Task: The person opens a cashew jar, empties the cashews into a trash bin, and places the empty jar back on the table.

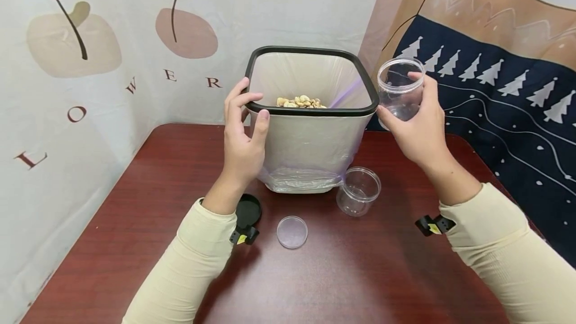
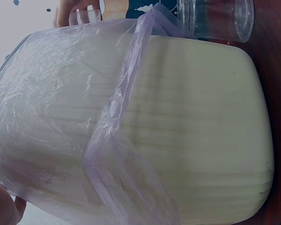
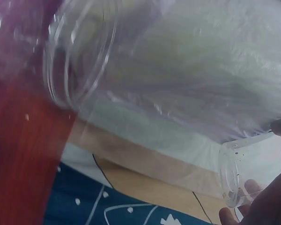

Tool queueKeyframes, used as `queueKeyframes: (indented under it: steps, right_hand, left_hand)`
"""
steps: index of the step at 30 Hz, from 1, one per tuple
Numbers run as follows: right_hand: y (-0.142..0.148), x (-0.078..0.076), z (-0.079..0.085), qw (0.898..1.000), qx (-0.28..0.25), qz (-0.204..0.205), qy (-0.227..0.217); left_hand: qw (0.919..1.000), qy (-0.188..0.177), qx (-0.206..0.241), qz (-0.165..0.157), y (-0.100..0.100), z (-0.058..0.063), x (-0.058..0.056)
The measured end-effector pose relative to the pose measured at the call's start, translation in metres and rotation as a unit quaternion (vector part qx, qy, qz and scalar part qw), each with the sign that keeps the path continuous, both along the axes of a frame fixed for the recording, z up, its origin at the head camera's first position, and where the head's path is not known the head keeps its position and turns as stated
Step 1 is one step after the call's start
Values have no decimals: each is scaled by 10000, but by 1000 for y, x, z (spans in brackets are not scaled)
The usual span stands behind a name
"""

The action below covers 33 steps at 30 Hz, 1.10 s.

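A light-coloured trash bin (image 1: 310, 144) with a black rim stands on the table, lined with a thin translucent purple bag (image 2: 112, 112) folded over the outside. Tan nut- or bean-like pieces (image 1: 303, 102) show inside it. My left hand (image 1: 245, 139) holds the bin's rim at the left corner, thumb on the near side. Beside the right corner of the rim, my right hand (image 1: 423, 129) grips a clear plastic jar (image 1: 400, 96), upright and lidless. No pieces are visible in this jar. In the right wrist view, the gripped jar (image 3: 230, 176) is near the bag-covered wall.
A second clear jar (image 1: 358, 191), lidless, stands by the bin's front right corner. A clear round lid (image 1: 292, 232) lies on the reddish table (image 1: 351, 269). A black round lid or dish (image 1: 248, 209) is partly behind my left wrist. Printed cloths hang behind the table.
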State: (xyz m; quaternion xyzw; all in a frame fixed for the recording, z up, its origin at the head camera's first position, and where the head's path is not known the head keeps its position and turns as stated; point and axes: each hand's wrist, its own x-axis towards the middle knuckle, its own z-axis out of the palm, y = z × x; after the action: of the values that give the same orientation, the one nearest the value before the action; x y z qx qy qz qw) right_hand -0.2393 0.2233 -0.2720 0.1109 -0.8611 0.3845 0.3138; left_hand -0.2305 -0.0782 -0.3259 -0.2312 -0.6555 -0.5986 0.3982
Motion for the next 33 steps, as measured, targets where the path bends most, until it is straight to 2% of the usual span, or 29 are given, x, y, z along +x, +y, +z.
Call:
queueKeyframes:
  steps: [6, 12, 15, 19, 22, 27, 33]
  right_hand:
    - [2, 17, -13, 9974, -524, 210, -446]
    - [1, 34, -27, 9919, -1075, 520, -430]
    - [-4, 45, -36, 9828, -1575, 903, -334]
    - [-15, 59, -51, 9565, -2368, 1668, -341]
    - [-23, 70, -63, 9431, -2638, 1949, -554]
    - [-35, 84, -82, 9436, -2519, 1855, -1085]
    - [-44, 91, -100, 9485, -1991, 1787, -1697]
  left_hand:
    - [10000, 17, -17, 16, 0, 0, 0]
    - [10000, -21, 44, 35, 0, 0, -1]
    - [10000, -28, 49, 24, 0, -1, -1]
    - [10000, -16, -22, 61, 0, 0, -2]
    - [10000, -9, -41, 63, 1, 0, -2]
    - [10000, 1, -48, 32, 2, 1, -3]
    - [10000, -54, -40, 64, 1, 0, -4]
